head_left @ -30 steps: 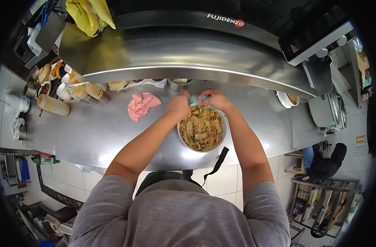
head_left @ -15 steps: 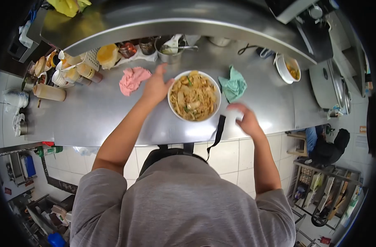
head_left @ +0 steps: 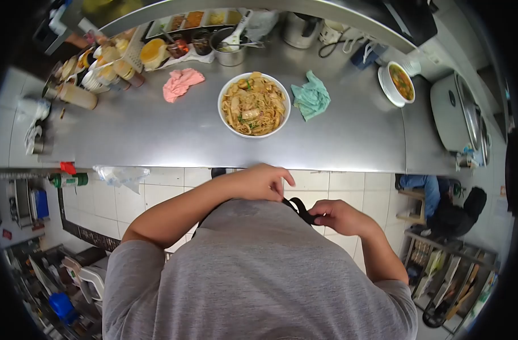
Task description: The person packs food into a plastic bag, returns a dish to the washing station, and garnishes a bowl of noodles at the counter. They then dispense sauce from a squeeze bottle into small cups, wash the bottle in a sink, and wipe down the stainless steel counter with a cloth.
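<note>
Standing at the worktop (head_left: 157, 133), I have squeeze bottles (head_left: 78, 96) crowding the left end, overlapping so that I can't make out where each one stops. Next lies a crumpled pink cloth (head_left: 182, 85), then a metal pot (head_left: 227, 56) with a white utensil (head_left: 236, 33) leaning in it; the shelf (head_left: 253, 4) overhead cuts off my view farther back. The bowl of noodles (head_left: 254, 136) sits between the pink cloth and a teal cloth (head_left: 311, 97). My left hand (head_left: 263, 182) is loosely bent at my waist, though I can't tell whether it grips the black strap (head_left: 306, 215), which disappears behind my shirt (head_left: 253, 260). My right hand (head_left: 339, 217) pinches that strap. Beyond, a bowl of soup (head_left: 382, 85) stands near a cooker (head_left: 449, 113).
</note>
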The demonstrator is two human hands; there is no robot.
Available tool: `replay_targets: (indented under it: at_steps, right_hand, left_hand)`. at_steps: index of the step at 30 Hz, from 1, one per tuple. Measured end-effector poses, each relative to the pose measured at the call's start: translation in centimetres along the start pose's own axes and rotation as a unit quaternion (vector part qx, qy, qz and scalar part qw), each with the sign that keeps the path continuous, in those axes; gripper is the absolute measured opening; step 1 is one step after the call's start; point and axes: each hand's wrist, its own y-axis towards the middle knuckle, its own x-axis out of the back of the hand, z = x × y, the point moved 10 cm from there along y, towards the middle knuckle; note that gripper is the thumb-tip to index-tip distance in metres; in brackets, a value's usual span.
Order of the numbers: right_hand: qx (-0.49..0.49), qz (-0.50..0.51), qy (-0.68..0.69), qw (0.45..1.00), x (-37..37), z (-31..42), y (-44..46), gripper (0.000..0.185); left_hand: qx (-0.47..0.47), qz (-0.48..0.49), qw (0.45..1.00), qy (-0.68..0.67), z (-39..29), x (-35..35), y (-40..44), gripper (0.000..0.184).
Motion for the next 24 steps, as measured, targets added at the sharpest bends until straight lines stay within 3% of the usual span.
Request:
replay_targets:
  at_steps: [2, 4, 6, 9, 13, 16, 19, 21, 23, 24]
  right_hand:
    - [0.026, 0.008, -0.045, 0.999, -0.6, 0.6, 0.2, 0.017]
    - [-0.087, -0.011, 0.131, 0.987, -0.9, -2.2, 0.8, 0.014]
    - [-0.104, -0.015, 0.117, 0.988, -1.0, -2.0, 1.0, 0.012]
    - [-0.117, -0.052, 0.098, 0.987, -1.4, -2.1, 1.2, 0.011]
    - [-0.095, -0.117, -0.064, 0.987, -2.0, -1.6, 2.5, 0.021]
    - [-0.116, -0.152, -0.258, 0.947, -2.8, 0.6, 2.9, 0.022]
    - [-0.064, -0.174, -0.282, 0.941, -6.1, 0.2, 4.1, 0.02]
    - [-0.084, -0.157, -0.281, 0.943, -6.6, 1.9, 3.8, 0.019]
    - [-0.075, -0.05, -0.02, 0.996, -9.4, 2.0, 3.3, 0.016]
    - [-0.072, -0.062, -0.05, 0.994, -10.1, 2.2, 3.4, 0.02]
  left_hand:
    - [0.018, 0.038, 0.998, 0.053, -0.7, -1.6, 1.0, 0.051]
    - [0.029, 0.043, 0.994, 0.092, -1.8, -1.9, 0.8, 0.054]
    - [0.03, 0.075, 0.99, 0.113, -1.7, -2.9, 0.6, 0.065]
    - [-0.009, 0.017, 0.976, 0.217, -2.9, -3.7, 1.0, 0.07]
    - [-0.086, -0.048, 0.959, 0.266, -3.9, -4.5, 0.8, 0.067]
    - [-0.112, -0.071, 0.949, 0.287, -3.7, -4.8, -0.8, 0.065]
    - [-0.127, -0.083, 0.945, 0.29, -4.1, -4.9, -3.6, 0.061]
    - [-0.106, -0.081, 0.944, 0.303, -4.0, -4.2, -6.0, 0.06]
    - [-0.095, -0.093, 0.946, 0.297, -3.3, -3.8, -8.5, 0.058]
    - [-0.084, -0.106, 0.947, 0.291, -2.8, -3.5, -9.7, 0.056]
